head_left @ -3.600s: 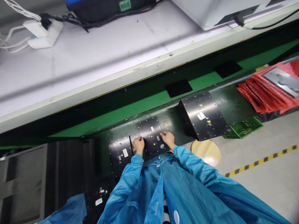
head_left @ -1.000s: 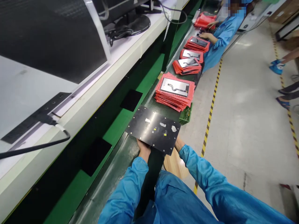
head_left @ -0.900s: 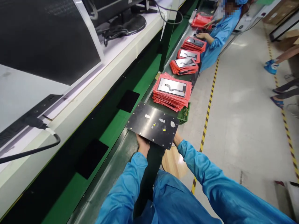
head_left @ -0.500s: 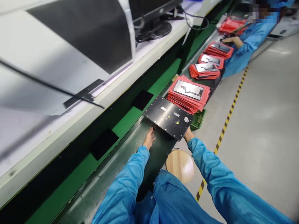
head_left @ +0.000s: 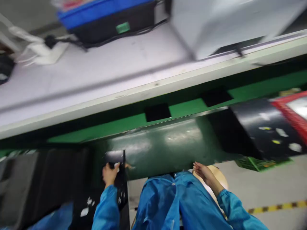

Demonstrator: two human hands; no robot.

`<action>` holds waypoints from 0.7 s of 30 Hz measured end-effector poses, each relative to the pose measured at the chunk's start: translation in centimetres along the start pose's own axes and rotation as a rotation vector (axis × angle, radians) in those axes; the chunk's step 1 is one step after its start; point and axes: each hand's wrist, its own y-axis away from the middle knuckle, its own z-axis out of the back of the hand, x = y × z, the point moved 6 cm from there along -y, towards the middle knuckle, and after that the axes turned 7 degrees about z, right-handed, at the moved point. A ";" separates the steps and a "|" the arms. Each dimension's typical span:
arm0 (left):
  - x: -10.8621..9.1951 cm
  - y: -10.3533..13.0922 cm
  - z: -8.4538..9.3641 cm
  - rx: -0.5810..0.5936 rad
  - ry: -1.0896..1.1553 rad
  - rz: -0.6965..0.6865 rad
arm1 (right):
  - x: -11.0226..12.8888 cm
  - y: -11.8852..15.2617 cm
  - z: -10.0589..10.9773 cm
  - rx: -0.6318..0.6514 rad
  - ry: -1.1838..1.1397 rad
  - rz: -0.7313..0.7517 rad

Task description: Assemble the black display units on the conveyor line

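My left hand [head_left: 109,175] is at the left end of the green belt surface [head_left: 163,147], its fingers at a small dark object [head_left: 114,157] beside a black edge; blur hides how firmly they hold it. Near the belt's front edge, my right hand [head_left: 202,171] has its fingers close together, and whether anything is in them cannot be made out. On the right lies the black plate [head_left: 266,124] with white and yellow labels, apart from both hands. A red-edged stack [head_left: 295,107] touches its right side.
A long white shelf [head_left: 134,92] runs behind the belt, with a blue bin [head_left: 103,12] on it. Black equipment [head_left: 57,179] stands at the left. Below the belt at the right are a green crate [head_left: 261,163] and a round stool [head_left: 219,177].
The view has swung left. Both hands have come away from the black plate; my left hand is now at the small dark object, and my right hand is by the front edge.
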 end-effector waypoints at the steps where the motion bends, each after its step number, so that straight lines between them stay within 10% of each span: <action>1: 1.3 -0.3 -0.1 0.022 -0.016 0.003 | -0.3 0.5 -4.6 0.071 0.075 0.011; 6: 1.7 -2.5 -1.7 0.055 0.053 -0.122 | -0.2 4.0 -29.3 0.393 0.316 0.145; 10: 6.7 -4.9 -1.8 0.046 0.111 0.223 | -4.0 8.7 -42.2 0.587 0.516 0.065; 16: 8.3 -5.4 -2.1 0.075 0.106 0.172 | -10.6 13.4 -48.5 0.637 0.599 0.060; 21: 5.1 -3.7 -2.7 0.159 0.194 0.152 | -8.2 13.2 -47.8 0.512 0.497 0.174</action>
